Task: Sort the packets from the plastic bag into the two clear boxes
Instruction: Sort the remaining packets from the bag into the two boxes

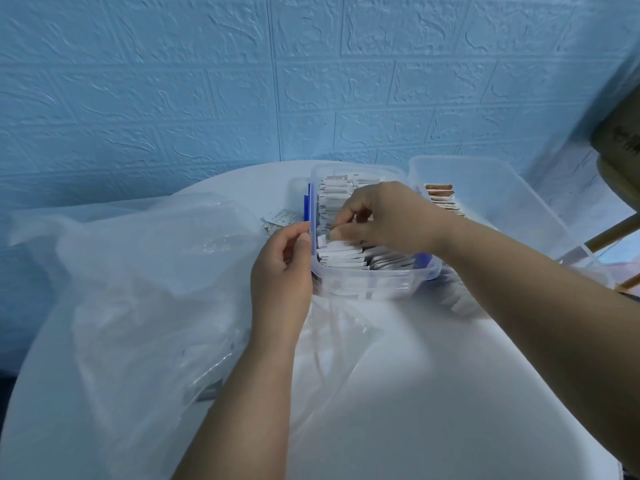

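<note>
Your right hand (381,216) is pinching white paper packets (346,252) inside the clear plastic box with blue clips (363,285); your left hand (280,268) is gripping that box's wall. Past your right wrist, the second clear box (502,195) is holding brown-edged packets (440,195). Left of your hands, the crumpled transparent plastic bag (145,271) is looking nearly empty, with one loose packet (277,220) lying beyond your left hand: sorting is probably nearing its end.

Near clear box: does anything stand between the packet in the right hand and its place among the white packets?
Nothing visible does. The near clear box is open on top, and the right hand pinches the packet among the white packets inside. The left hand holds the box's left wall, outside the path.
</note>
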Available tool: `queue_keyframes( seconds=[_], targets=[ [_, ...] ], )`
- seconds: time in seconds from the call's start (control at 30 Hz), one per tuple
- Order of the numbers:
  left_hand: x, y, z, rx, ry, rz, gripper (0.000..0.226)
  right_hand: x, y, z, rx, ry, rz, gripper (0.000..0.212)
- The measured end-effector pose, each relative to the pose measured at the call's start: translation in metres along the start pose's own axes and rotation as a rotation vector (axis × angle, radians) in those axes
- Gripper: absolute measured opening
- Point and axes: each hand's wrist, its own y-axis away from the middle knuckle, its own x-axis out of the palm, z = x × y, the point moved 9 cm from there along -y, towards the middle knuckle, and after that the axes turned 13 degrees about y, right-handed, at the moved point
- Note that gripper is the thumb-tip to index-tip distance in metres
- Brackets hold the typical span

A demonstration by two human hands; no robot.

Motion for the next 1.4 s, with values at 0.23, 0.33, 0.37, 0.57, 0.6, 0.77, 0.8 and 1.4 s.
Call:
queue_keyframes(
  seconds=[0.23, 0.33, 0.37, 0.57, 0.6, 0.77, 0.8, 1.4],
  targets=[
    [0.001, 0.0, 0.002, -0.021, -0.011, -0.002, 0.018, 0.005, -0.005, -0.001, 0.02, 0.006, 0.005, 0.005],
    [0.001, 0.0, 0.001, -0.014, -0.016, -0.003, 0.017, 0.008, -0.006, 0.007, -0.023, 0.075, 0.007, 0.008],
    [0.001, 0.0, 0.001, -0.014, -0.014, -0.004, 0.018, 0.008, -0.006, 0.007, -0.027, 0.102, 0.01, 0.009],
    [0.001, 0.0, 0.002, -0.018, -0.008, 0.001, 0.019, 0.004, -0.001, -0.007, 0.027, 0.135, 0.023, 0.007],
    [0.001, 0.0, 0.003, -0.018, -0.01, -0.003, 0.018, 0.005, -0.002, -0.004, 0.021, 0.145, 0.021, 0.008],
    [0.001, -0.001, 0.003, -0.019, -0.019, -0.001, 0.017, 0.013, -0.012, 0.012, -0.035, 0.229, 0.004, 0.012],
    [0.001, -0.001, 0.003, -0.017, -0.022, -0.001, 0.017, 0.013, -0.011, 0.011, -0.031, 0.219, 0.012, 0.012],
    [0.002, 0.0, 0.003, -0.014, -0.034, 0.003, 0.018, 0.009, 0.017, 0.008, -0.157, 0.153, -0.002, 0.022]
  ],
)
